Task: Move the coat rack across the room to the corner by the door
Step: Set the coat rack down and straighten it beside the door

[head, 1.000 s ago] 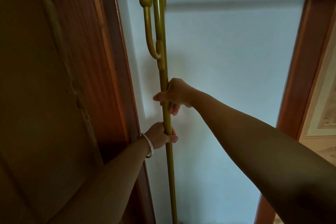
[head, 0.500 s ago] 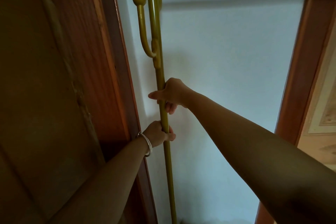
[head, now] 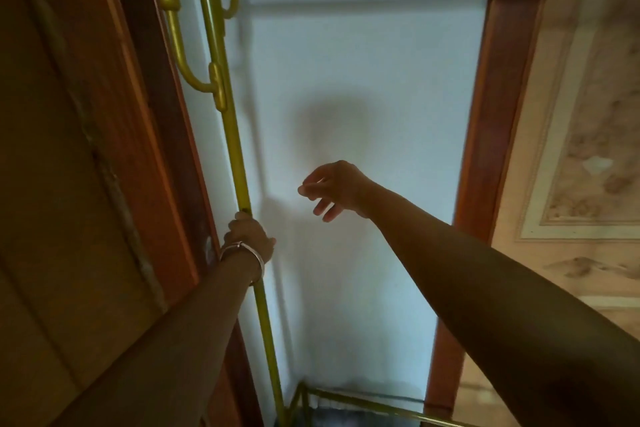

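Note:
The gold metal coat rack stands upright against the pale wall, right beside the wooden door on the left. A curved hook with a ball tip sticks out to the left of its pole. My left hand, with a silver bangle on the wrist, is closed around the pole at mid height. My right hand hangs in the air to the right of the pole, fingers spread, touching nothing. The rack's gold base frame shows at the bottom.
A wooden door frame runs down the right side of the pale wall. Beyond it lies a patterned marble floor. The corner between door and frame is narrow.
My right hand has let go of the pole and moved away to the right, fingers apart. The left hand still grips the pole. The view has tilted down, showing the base.

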### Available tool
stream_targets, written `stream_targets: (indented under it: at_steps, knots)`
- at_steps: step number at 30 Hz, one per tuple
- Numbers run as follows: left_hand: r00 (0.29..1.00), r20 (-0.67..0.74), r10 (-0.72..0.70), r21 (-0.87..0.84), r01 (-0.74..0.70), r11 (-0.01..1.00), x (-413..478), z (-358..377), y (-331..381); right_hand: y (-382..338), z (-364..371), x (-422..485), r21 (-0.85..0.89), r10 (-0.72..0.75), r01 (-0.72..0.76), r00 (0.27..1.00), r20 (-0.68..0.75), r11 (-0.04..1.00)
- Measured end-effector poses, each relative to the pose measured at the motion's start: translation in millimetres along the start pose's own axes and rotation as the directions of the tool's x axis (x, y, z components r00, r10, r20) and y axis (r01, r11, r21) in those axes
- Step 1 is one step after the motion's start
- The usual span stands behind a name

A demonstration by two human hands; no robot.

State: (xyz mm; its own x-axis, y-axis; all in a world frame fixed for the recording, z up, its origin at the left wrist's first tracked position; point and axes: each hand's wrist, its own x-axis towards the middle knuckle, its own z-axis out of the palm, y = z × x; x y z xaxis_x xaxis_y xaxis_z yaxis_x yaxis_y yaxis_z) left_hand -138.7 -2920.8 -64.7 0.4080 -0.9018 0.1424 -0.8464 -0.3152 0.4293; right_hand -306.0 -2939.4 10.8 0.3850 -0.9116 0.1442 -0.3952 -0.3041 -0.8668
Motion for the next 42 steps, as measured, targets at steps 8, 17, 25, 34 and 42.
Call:
stream_targets:
  at_steps: [8,17,25,34,42]
  knots:
    - [0.975,0.062,0.213,-0.383,-0.173,0.907,-131,49,105,53,-86,-104,0.010,-0.005,0.005,1.000,-0.020,1.000]
    - [0.918,0.110,0.381,-0.495,-0.282,0.822,-251,89,199,91,-168,-242,0.090,0.081,-0.069,0.987,-0.137,0.994]
    - [0.872,0.179,0.455,-0.543,-0.298,0.785,-358,111,244,127,-219,-356,0.166,0.166,-0.135,0.968,-0.187,0.977]
    - [0.817,0.208,0.538,-0.596,-0.330,0.732,-412,131,352,163,-332,-411,0.222,0.194,-0.137,0.944,-0.265,0.966]
    - [0.826,0.205,0.525,-0.561,-0.340,0.755,-427,189,498,220,-481,-428,0.110,0.184,-0.155,0.919,-0.350,0.982]
